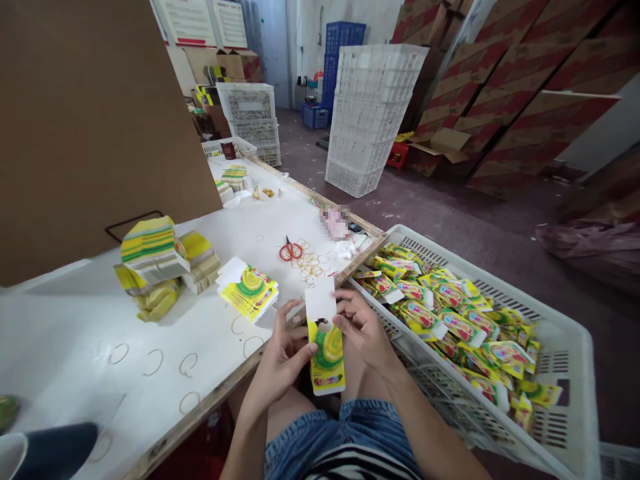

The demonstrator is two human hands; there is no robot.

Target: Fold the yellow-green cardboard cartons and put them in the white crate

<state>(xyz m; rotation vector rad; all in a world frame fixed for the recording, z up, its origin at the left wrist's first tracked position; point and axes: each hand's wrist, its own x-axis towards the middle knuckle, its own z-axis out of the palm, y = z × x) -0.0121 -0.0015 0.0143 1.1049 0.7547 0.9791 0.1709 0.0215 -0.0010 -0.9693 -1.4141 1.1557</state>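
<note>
A yellow and green printed carton (327, 357) is held over my lap, its white end flap standing up at the top. My left hand (287, 350) grips the carton's left side, thumb on the printed front. At the upper right edge, near the base of the flap, my right hand (361, 327) pinches the carton. On the table to the left lies a small stack of flat yellow cartons (249, 290). Right of my right hand, a white plastic crate (500, 287) holds many yellow packets (453, 313).
Red-handled scissors (291, 250) and loose rubber bands (311, 262) lie on the white table (200, 413). Bundled cartons (155, 257) stand farther left, before a large brown board (95, 127). Stacked white crates (373, 117) and cardboard boxes (530, 93) stand beyond. A dark cup (60, 450) is near left.
</note>
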